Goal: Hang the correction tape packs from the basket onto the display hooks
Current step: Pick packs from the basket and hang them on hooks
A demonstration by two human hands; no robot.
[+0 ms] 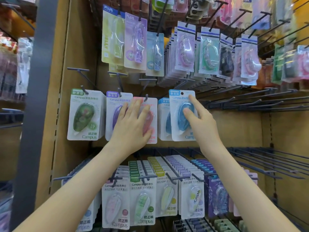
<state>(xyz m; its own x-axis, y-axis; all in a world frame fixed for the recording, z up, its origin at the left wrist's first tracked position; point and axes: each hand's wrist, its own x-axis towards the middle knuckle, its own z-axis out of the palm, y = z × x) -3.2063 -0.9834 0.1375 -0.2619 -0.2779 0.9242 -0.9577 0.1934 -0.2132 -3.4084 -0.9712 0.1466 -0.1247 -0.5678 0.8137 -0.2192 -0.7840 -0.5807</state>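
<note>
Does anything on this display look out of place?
Yes: the blue correction tape pack held by the right hand sits higher than the hung blue packs behind it, and no hook passes through its hang hole.

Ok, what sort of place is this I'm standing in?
Probably a stationery shop aisle: carded correction tape packs hang in colour-sorted rows, bare wire hooks jut out to the right, and the right hand pinches a blue pack.
</note>
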